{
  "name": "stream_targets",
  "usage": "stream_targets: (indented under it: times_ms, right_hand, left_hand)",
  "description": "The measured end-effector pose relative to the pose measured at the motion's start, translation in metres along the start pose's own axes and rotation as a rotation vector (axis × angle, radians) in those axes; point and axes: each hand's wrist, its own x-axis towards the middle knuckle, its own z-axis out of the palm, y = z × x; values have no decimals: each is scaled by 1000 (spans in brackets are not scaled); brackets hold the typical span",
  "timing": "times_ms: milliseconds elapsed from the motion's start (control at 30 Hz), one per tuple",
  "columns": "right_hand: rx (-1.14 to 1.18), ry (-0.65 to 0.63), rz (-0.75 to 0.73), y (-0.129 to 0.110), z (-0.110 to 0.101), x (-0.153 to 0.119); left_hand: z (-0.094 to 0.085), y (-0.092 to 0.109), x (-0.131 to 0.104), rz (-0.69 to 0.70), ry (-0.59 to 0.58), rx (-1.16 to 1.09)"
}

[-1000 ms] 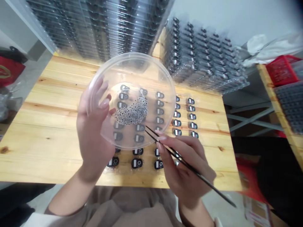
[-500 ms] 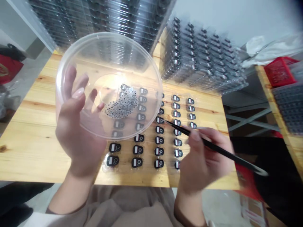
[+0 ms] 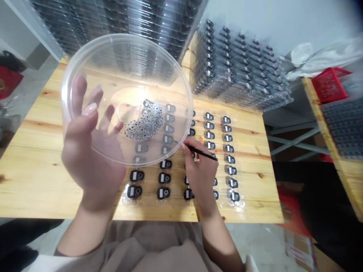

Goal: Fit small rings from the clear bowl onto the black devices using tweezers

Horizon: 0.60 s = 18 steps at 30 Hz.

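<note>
My left hand (image 3: 90, 158) holds up a clear round plastic bowl (image 3: 85, 56), tilted toward me, thumb inside the rim. A pile of small silver rings (image 3: 144, 124) lies in the bowl's bottom. My right hand (image 3: 200, 172) grips black tweezers (image 3: 202, 153), whose tips point left toward the bowl's lower right edge. Below both hands a clear tray (image 3: 239, 202) lies on the wooden table (image 3: 36, 166), filled with rows of small black counters (image 3: 163, 192) with white windows.
Tall stacks of clear trays with the same black parts stand at the back (image 3: 241, 68) and back left (image 3: 119, 22). A red basket (image 3: 329, 83) sits on a second wooden bench at the right. The table's front edge runs just before my body.
The bowl rose up and left off the tray. My right hand swung in from the right, and the tweezers now point at the bowl's lower right edge.
</note>
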Motion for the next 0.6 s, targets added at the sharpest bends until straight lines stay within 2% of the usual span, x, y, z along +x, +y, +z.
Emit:
stream_targets:
  times_ms: [300,400,467,567,600]
  right_hand:
    - [3,-17,14,4,3,0]
    - [14,14,19,1,-1,2]
    - [48,108,20,-3,-8,3]
    - [147,400,-29,-12,-26,-2]
    - [174,452,-58,-16,-33,-5]
  left_hand:
    - [-1,-1,1,8,-13,-5]
    - [-1,-1,0,1,-26,-5]
    - [0,-2,0,10,-35,-15]
    - [-1,-6,-1,15,-49,-10]
    - [-1,-7,-2,32,-61,6]
